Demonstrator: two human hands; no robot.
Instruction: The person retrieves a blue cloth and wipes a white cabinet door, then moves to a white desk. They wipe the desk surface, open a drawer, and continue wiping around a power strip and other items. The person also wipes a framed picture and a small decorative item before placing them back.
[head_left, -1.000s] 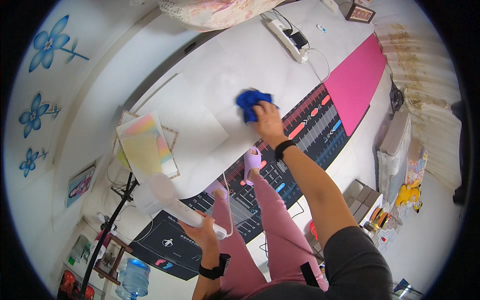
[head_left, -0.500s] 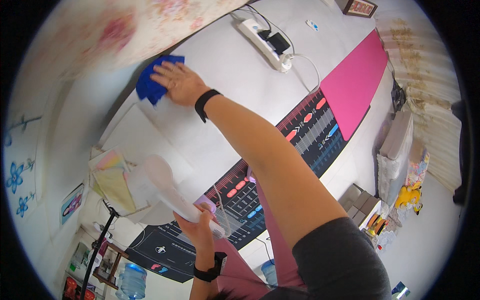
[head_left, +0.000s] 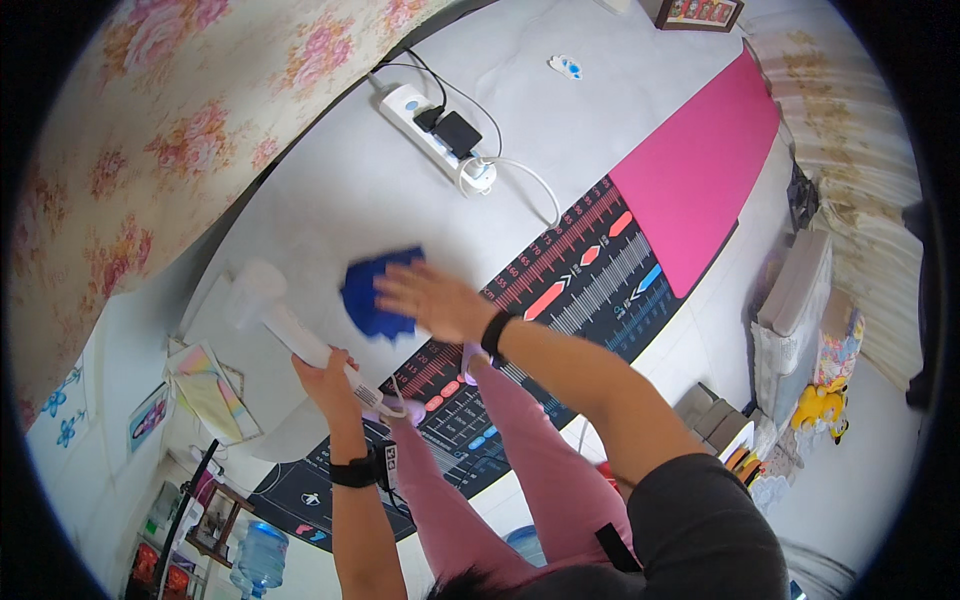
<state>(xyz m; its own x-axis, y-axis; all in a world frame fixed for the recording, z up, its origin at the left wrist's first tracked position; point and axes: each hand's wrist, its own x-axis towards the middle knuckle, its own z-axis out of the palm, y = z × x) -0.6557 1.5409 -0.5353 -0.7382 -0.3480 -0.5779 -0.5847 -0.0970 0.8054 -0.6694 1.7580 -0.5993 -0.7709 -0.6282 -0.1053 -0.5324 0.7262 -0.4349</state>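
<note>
My right hand lies flat, with fingers spread and blurred, on the right part of a crumpled blue cloth. The cloth rests on a smooth white surface. My left hand is closed around the handle of a white handheld appliance, left of the cloth. Its rounded head is smeared by motion and points up and left, so I cannot tell its exact kind. A pale cord hangs from the handle's lower end.
A white power strip with plugs and cables lies beyond the cloth. A black ruled mat and a pink panel run along the right. Floral fabric hangs at the upper left. A water bottle stands at lower left.
My right hand and the blue cloth have moved nearer and to the right across the white surface. My left hand has shifted left and up with the white appliance.
</note>
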